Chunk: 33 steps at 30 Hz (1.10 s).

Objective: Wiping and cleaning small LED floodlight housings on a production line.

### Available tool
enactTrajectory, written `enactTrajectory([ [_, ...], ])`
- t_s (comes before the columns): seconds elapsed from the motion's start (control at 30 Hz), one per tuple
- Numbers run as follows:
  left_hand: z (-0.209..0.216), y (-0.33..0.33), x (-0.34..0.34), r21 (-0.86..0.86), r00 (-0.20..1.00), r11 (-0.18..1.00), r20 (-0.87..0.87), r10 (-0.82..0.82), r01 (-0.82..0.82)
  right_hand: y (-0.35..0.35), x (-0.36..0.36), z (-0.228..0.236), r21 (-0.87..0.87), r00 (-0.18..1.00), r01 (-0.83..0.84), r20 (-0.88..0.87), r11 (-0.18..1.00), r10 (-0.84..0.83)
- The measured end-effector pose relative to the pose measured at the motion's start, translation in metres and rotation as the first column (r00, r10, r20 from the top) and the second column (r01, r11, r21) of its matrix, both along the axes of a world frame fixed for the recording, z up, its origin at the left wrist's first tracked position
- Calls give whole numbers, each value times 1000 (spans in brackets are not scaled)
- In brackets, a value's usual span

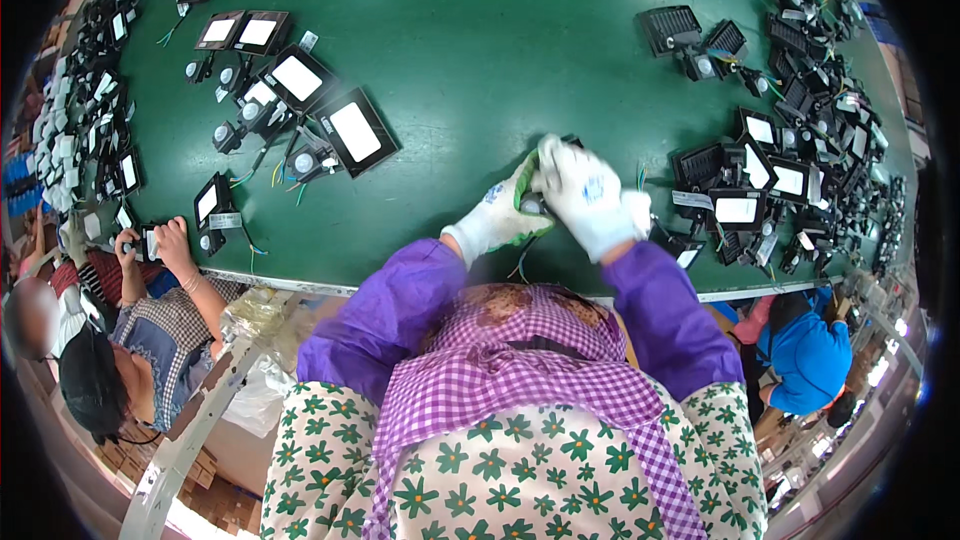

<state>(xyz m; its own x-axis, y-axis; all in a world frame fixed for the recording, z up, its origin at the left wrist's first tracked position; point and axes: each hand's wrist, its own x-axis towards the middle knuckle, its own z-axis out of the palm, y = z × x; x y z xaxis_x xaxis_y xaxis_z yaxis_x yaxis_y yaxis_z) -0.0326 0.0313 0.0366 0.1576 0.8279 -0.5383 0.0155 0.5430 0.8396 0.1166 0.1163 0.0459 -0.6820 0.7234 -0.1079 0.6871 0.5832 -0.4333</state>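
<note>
My left hand (pixel 500 212), in a white glove with a green palm, is curled round a mostly hidden dark lamp. A greyish sensor dome (pixel 532 204) shows between my hands, and thin wires hang below near the table edge. My right hand (pixel 583 190), also gloved and slightly blurred, is closed over the upper part of the lamp. Its fingertips are hidden, so what they pinch does not show. A dark edge sticks out just beyond the right fingers. Beside my right wrist lies a small white thing (pixel 637 212) that I cannot make out.
On the green table (pixel 480 70), black floodlights (pixel 357 132) with sensors and loose wires lie at left. A dense heap of floodlights (pixel 738 208) covers the right side. More line the far left edge. A co-worker's hands (pixel 172 245) work at left; a person in blue (pixel 808 350) is at right.
</note>
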Motion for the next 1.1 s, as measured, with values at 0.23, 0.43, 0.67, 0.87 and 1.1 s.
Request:
enactTrajectory([
  [0.23,7,3,-19,-192,939,981,331,91,-27,67,-43,-11,-117,974,227,42,967,-224],
  [0.43,12,18,-61,-289,896,944,444,-16,160,58,48,1,-51,959,195,218,979,-179],
  [0.67,5,14,-56,-253,962,955,258,-89,156,42,18,68,-308,859,452,-101,837,-501],
  [0.87,12,19,-54,-102,959,973,217,-183,209,54,11,52,-822,921,387,324,417,-216],
  [1.1,20,26,-53,-122,962,964,170,-213,235,79,10,4,-888,919,361,286,286,-272],
])
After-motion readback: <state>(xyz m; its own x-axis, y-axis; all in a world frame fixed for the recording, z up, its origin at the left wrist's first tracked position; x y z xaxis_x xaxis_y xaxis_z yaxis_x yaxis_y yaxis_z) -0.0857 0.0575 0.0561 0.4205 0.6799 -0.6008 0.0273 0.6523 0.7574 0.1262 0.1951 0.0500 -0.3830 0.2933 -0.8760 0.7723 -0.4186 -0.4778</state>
